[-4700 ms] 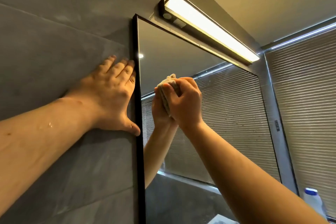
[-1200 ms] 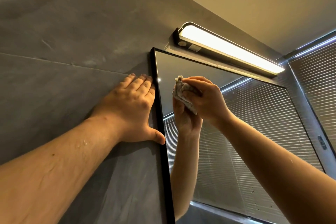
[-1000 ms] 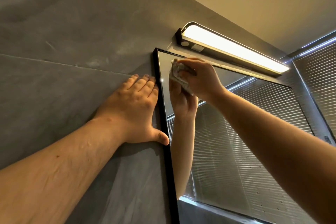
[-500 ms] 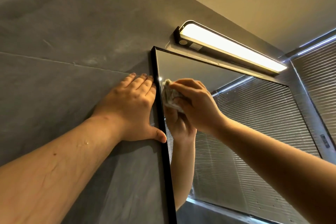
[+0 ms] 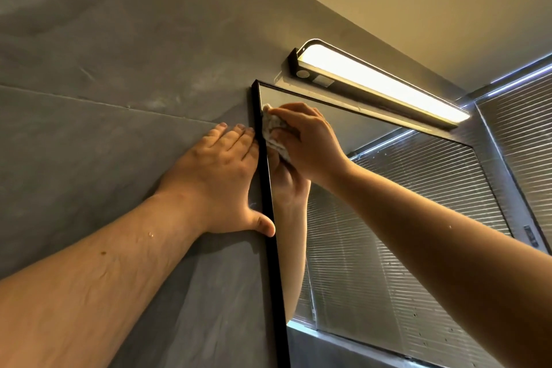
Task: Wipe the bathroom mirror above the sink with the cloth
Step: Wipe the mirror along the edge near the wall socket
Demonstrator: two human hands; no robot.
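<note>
While the left hand [image 5: 219, 179] braces, the right hand [image 5: 304, 140] apparently presses cloth [image 5: 273, 131] to mirror [image 5: 388, 218].

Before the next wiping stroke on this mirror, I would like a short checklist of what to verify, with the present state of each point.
1. Cloth held firmly: ok. The right hand grips the bunched cloth.
2. Cloth on the glass: ok. It presses on the mirror near the top left corner, beside the black frame.
3. Support: ok. The left hand rests flat on the grey wall, thumb at the frame.
4. Path clear of the lamp: ok. It sits above the mirror's top edge.
5. Cloth clean or damp enough: cannot tell.
6. Specks lower on the glass: not ok, small dots remain.
</note>
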